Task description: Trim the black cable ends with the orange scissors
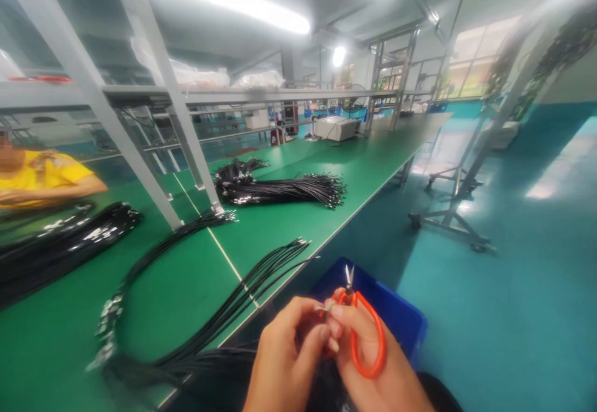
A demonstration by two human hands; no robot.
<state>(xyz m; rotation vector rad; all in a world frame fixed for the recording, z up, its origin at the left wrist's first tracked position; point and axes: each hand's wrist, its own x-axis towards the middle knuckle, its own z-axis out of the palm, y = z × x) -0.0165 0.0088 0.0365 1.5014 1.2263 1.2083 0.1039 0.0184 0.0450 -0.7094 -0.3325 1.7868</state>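
Note:
Both hands meet low in the view, in front of a blue bin (410,322). My right hand (361,343) is closed on orange-handled scissors (380,343), whose blades point up and stand slightly apart. With its fingertips it also pinches a small pale piece. My left hand (291,350) is closed, thumb and fingers pressed together at that same small piece, too small to name. To the left, a bundle of black cables (224,303) lies on the green table (186,294), its light tips near the table edge.
A thick bundle of black cables (280,191) lies farther back, near the metal shelf post (191,132). Black bagged cables (69,244) lie at left, by a person in yellow (46,175). A white box (336,128) stands farther along. A wheeled stand (452,216) is on the floor at right.

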